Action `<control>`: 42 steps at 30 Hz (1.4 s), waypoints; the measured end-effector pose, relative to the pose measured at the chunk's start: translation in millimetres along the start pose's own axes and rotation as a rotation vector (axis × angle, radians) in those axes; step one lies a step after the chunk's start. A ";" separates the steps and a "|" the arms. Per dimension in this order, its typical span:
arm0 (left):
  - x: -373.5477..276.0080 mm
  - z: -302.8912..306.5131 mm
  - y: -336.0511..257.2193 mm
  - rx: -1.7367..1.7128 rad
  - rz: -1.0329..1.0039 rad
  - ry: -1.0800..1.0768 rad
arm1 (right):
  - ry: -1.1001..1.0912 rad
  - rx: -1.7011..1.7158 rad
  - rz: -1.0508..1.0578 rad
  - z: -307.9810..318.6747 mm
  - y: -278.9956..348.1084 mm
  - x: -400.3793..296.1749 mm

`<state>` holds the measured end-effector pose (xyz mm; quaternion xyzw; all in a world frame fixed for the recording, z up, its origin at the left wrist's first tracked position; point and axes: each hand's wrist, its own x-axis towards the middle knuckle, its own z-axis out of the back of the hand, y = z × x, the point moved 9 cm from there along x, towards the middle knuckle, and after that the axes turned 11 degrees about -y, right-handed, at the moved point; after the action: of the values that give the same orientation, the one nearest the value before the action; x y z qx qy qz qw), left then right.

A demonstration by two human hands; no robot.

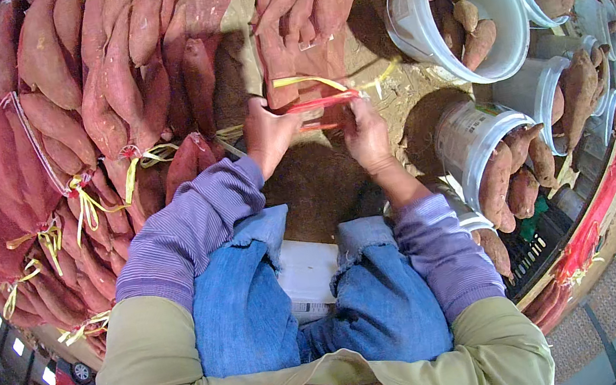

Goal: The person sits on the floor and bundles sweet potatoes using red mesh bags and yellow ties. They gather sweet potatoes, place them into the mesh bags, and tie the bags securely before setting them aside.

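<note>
A red mesh bag of sweet potatoes (308, 5) lies on the ground before me, its mouth end towards my body. My left hand (271, 132) grips the left side of the bag's gathered red mesh edge (324, 101), thumb on top. On the right side, my right hand (364, 129) has its fingers closed on the same edge. A yellow tie strip (308, 78) curves over the mesh close to both hands, with one end near my right fingers. The mesh between the hands is stretched and holds no sweet potatoes there.
Filled red mesh bags (112, 60), several tied with yellow strips (85, 203), are piled at left. Translucent plastic buckets (420, 23) of sweet potatoes stand at right, beside a black crate (541, 252). A white container (307, 265) is between my knees.
</note>
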<state>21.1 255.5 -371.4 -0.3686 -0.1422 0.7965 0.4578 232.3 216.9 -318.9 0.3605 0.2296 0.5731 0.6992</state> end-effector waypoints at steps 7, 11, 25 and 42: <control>-23.6 -10.9 -42.4 -0.036 -0.399 -0.024 | 0.049 -0.178 -0.084 21.5 -27.3 -19.0; -13.0 -22.9 -2.7 -0.140 -0.323 0.108 | 0.287 -0.410 -0.130 3.7 -9.6 -17.4; -29.2 -17.0 -10.7 -0.042 -0.138 0.319 | 0.080 0.018 -0.095 -41.8 36.4 -20.5; -35.9 -32.9 2.1 -0.085 -0.203 0.541 | 0.186 -0.093 -0.327 -64.3 -6.5 -6.9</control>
<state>54.5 220.8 -378.8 -0.5704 -0.0843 0.6128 0.5404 187.6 225.2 -365.4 0.2313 0.3219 0.4926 0.7747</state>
